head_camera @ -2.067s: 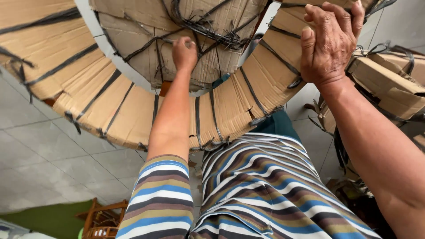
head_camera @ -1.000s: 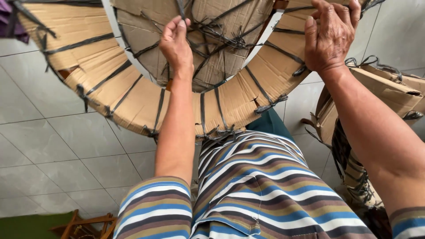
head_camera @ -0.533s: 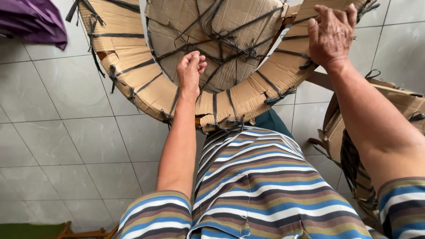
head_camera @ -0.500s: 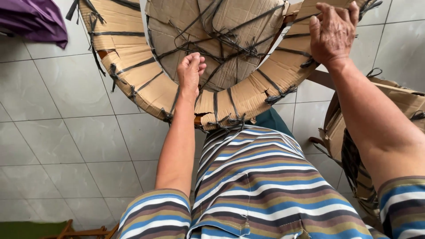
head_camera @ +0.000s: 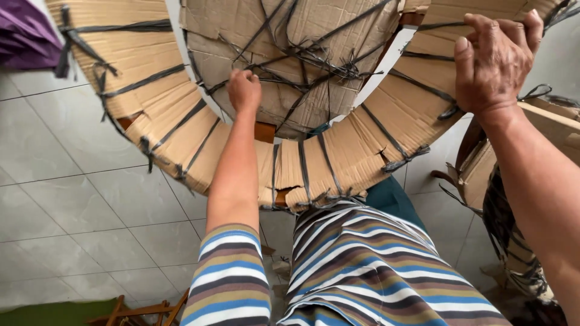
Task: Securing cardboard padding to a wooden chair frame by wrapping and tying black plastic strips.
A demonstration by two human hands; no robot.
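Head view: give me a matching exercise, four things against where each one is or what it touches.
1. left hand
2. right hand
3. purple cloth
4. wooden frame

a. on the floor, bottom left
b. resting on the cardboard ring, upper right
c. top left corner
d. at the black straps of the centre cardboard piece

Pairs: 1-d, 2-b, 3-c, 4-a
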